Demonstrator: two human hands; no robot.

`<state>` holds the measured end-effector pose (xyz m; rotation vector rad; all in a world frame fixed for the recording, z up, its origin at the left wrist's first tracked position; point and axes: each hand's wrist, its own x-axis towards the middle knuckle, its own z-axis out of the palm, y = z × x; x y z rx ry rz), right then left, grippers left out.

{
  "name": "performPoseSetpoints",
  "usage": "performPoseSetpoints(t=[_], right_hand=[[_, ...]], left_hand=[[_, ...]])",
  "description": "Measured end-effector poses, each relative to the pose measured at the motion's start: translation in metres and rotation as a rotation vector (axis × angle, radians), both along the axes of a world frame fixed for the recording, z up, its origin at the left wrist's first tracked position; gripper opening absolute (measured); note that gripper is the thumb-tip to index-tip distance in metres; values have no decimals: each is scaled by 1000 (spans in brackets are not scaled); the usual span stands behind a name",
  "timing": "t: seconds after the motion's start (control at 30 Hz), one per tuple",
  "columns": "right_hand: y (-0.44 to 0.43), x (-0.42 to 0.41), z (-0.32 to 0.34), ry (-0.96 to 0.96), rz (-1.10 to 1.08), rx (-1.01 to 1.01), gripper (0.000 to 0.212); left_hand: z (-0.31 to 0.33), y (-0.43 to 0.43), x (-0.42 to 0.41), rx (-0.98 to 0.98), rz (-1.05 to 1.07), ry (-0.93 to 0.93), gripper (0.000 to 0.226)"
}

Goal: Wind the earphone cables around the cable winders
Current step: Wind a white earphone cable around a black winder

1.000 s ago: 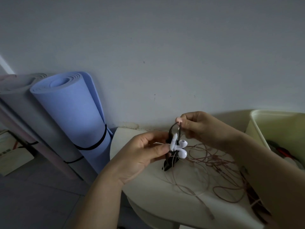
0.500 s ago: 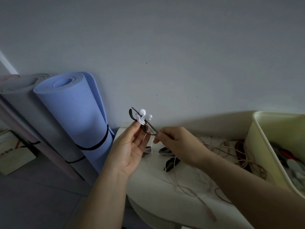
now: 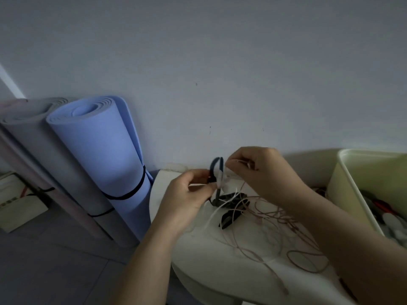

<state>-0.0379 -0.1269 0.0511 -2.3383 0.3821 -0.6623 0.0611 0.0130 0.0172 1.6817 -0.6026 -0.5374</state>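
Note:
My left hand [image 3: 187,201] pinches a dark cable winder [image 3: 215,170] held upright above the white table [image 3: 198,256], with white earbuds blurred against it. My right hand [image 3: 264,172] is just right of the winder and pinches a thin white earphone cable [image 3: 220,209] that trails down toward the table. Two more dark winders [image 3: 231,213] lie on the table under my hands. A loose tangle of pinkish earphone cables [image 3: 275,221] spreads across the table to the right.
A pale yellow bin [image 3: 352,183] holding small items stands at the right. A rolled blue mat [image 3: 103,150] and a grey rolled mat [image 3: 37,137] lean on the wall at the left. A white box [image 3: 19,208] sits on the floor far left.
Both hands have come down and to the right, back over the table. My right hand rose beside the winder with the white cable pinched. The winder now stands upright.

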Motion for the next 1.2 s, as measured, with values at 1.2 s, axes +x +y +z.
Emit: performPoseSetpoints(t=[1.2], right_hand=[[11, 8, -19, 269, 172, -41, 21]], left_hand=[[-1, -4, 8, -340, 156, 484, 21]])
